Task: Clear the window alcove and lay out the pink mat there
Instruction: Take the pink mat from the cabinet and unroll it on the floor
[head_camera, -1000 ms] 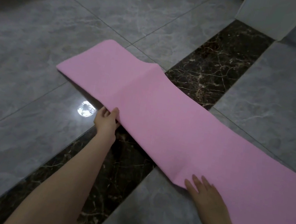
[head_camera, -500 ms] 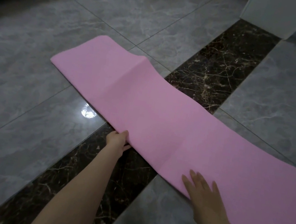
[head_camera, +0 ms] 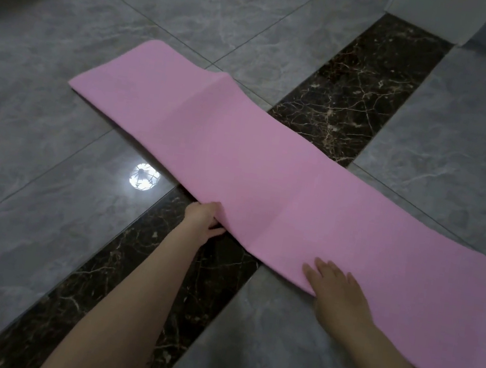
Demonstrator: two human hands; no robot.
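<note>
Pink mat (head_camera: 269, 169) stretched across the dark floor strip (head_camera: 353, 99); left hand (head_camera: 202, 220) gripping its near edge, right hand (head_camera: 336, 289) flat on it.

Mat (head_camera: 270, 162) – matt pink foam or felt-like sheet, soft creases. Floor (head_camera: 51, 137) – glossy grey marble-look tile, reflects a lamp. Dark strip (head_camera: 362, 85) – polished brown veined stone.
</note>
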